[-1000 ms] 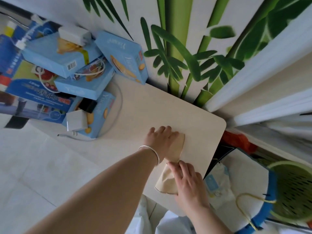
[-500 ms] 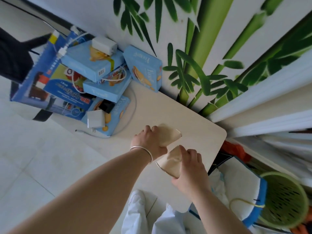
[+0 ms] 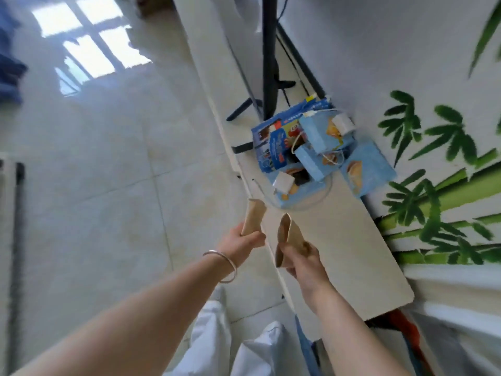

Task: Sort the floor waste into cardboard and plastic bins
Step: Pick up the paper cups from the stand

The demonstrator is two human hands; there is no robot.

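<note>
My left hand [image 3: 242, 241], with a silver bracelet on the wrist, grips a flattened brown cardboard piece [image 3: 253, 215] that points up and away. My right hand [image 3: 301, 260] holds a second brown cardboard piece [image 3: 288, 236], folded into a cone-like shape. Both pieces are lifted clear of the beige shelf top [image 3: 349, 240], about a hand's width apart at its left edge. No bins are in view.
A heap of blue snack boxes [image 3: 322, 150] with white chargers [image 3: 283, 183] and cables lies further along the shelf by the bamboo-painted wall. A black stand [image 3: 269, 58] rises behind it. Pale tiled floor [image 3: 108, 172] spreads to the left. My white trousers [image 3: 214, 332] are below.
Both hands lifted the two cardboard pieces off the shelf and pulled them apart. The view swung left toward the floor; the green basket and the blue-rimmed bag left the frame.
</note>
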